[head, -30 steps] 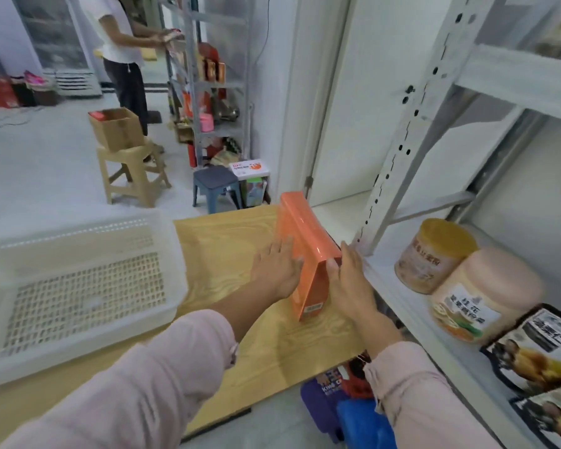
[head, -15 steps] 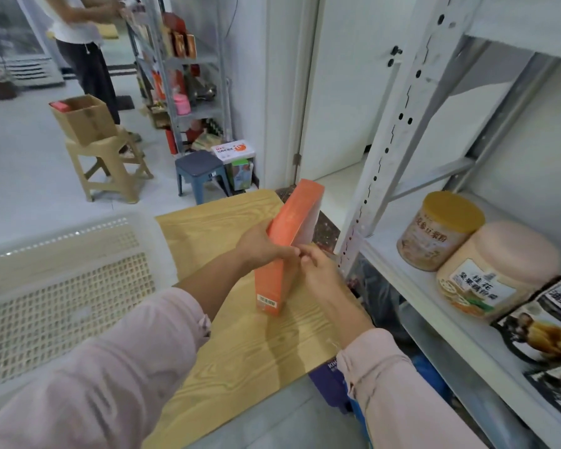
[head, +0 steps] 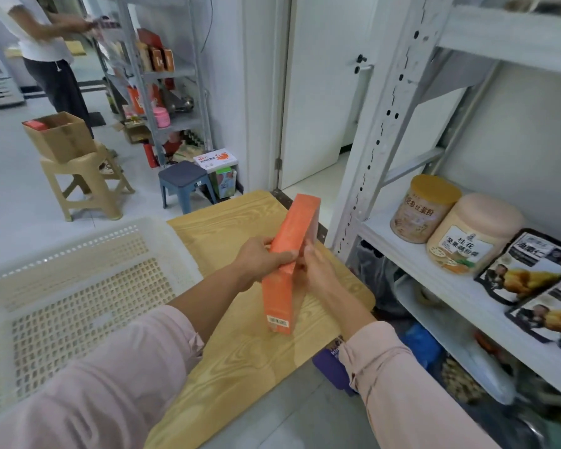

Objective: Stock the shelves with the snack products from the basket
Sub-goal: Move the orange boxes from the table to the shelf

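Orange box (head: 289, 260) held above wooden table (head: 240, 367), tilted, barcode end down, clear of tabletop. Left hand (head: 259, 264) wraps box middle, fingers curled over front face. Right hand (head: 314, 270) presses opposite side, thumb on edge; 2 hands clamp box between them. White basket (head: 78, 286) left of table, looks empty. Shelf (head: 450, 286) right of table carries 2 jars (head: 447, 222) and pouches (head: 531, 280). Judgement: stiff card carton, likely light, glossy wrap may slip; grip broad faces at mid-height, not corners.
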